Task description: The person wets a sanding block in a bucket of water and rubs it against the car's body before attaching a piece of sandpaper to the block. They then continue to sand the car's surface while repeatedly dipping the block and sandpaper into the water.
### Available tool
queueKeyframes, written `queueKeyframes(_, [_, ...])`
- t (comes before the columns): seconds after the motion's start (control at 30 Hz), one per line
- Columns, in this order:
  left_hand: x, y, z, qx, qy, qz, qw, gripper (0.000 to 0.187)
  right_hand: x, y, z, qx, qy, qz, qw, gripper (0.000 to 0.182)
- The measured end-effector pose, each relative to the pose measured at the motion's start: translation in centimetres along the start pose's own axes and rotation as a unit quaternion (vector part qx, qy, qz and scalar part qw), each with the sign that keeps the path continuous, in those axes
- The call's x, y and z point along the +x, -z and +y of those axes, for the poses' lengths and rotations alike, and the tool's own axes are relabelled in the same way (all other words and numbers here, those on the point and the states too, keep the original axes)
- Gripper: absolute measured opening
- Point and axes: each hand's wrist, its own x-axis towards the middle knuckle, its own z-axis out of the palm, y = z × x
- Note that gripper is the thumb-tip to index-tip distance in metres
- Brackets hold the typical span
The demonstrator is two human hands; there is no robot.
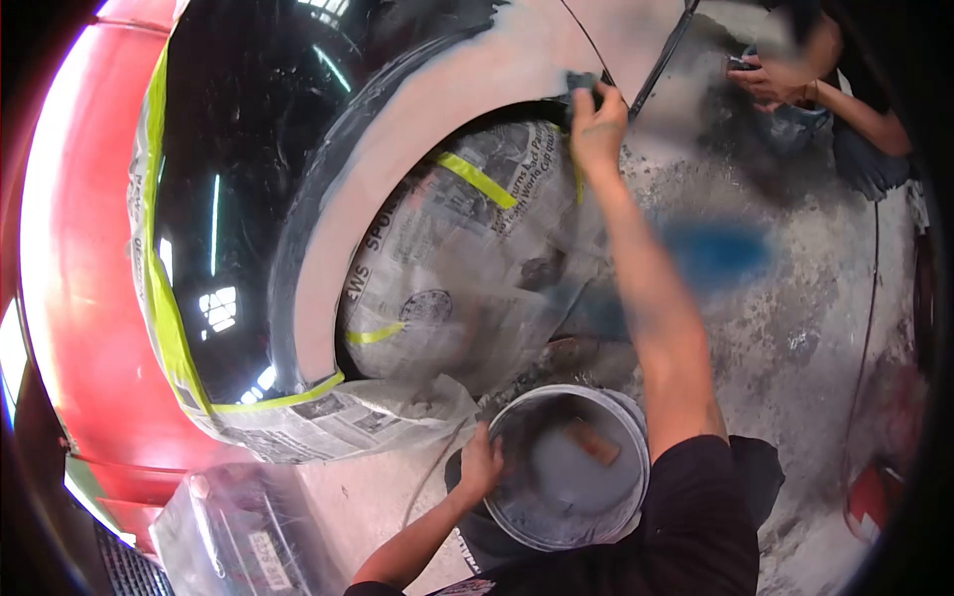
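My right hand [598, 124] is closed around a small dark sanding pad [580, 81] and presses it on the wheel-arch edge of a car panel. The panel [338, 214] is pale and matte along the arch, with glossy black paint [238, 129] beyond. My left hand [480, 465] grips the rim of a grey bucket [636, 417], thumb and fingers at its left side. Cloudy grey water fills the bucket, and a reddish-brown block [593, 442] lies in it. Newspaper [467, 268] held by yellow-green tape [477, 179] covers the wheel.
A co-worker's hands [780, 81] hold a small dark thing at upper right. Red bodywork [84, 248] runs along the left. A plastic-wrapped box [234, 531] stands at lower left. A hose [867, 318] crosses the stained floor [785, 338]; a red container [874, 502] is at right.
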Motion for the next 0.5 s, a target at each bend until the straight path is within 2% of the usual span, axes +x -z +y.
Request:
queueKeyframes(0.03, [-0.1,-0.1,0.0,0.007,0.006,-0.005,1.000,0.028,1.8,-0.2,3.4,0.030,-0.138,-0.030,0.990,0.049])
queueKeyframes(0.1, [0.8,0.2,-0.4,0.003,-0.003,0.003,1.000,0.029,3.0,0.0,8.4,0.037,-0.187,-0.108,0.976,0.048])
queueKeyframes(0.13, [0.6,-0.1,-0.7,0.003,0.000,0.005,1.000,0.029,2.6,0.2,8.9,0.068,-0.155,-0.106,0.980,0.051])
queueKeyframes(0.2, [-0.1,-0.2,-0.8,-0.017,-0.009,-0.001,1.000,0.030,0.0,3.2,4.9,0.071,-0.123,-0.104,0.984,0.047])
queueKeyframes(0.23, [-0.1,0.2,-0.5,-0.019,0.003,-0.007,1.000,0.031,-1.7,4.8,2.9,0.100,-0.196,-0.114,0.969,0.042])
queueKeyframes(0.27, [0.2,0.3,-0.2,-0.023,0.012,-0.014,1.000,0.031,-3.6,5.8,2.6,0.089,-0.203,-0.103,0.970,0.040])
queueKeyframes(0.3, [0.3,0.1,-0.3,-0.045,-0.006,-0.017,0.999,0.031,-5.9,6.8,1.9,0.109,-0.253,-0.100,0.956,0.042])
queueKeyframes(0.37, [0.1,-0.1,-0.9,-0.057,-0.016,0.005,0.998,0.031,-9.8,9.2,1.3,0.138,-0.315,-0.193,0.919,0.049])
queueKeyframes(0.43, [0.1,0.0,-1.1,-0.078,-0.028,0.001,0.997,0.031,-12.3,12.4,-3.4,0.137,-0.366,-0.313,0.865,0.048])
queueKeyframes(0.47, [0.0,0.1,-1.2,-0.082,-0.028,0.000,0.996,0.031,-13.1,13.5,-5.5,0.122,-0.361,-0.309,0.871,0.048])
queueKeyframes(0.5, [0.0,0.1,-1.2,-0.095,-0.036,-0.008,0.995,0.031,-13.7,14.4,-7.3,0.092,-0.371,-0.381,0.842,0.049])
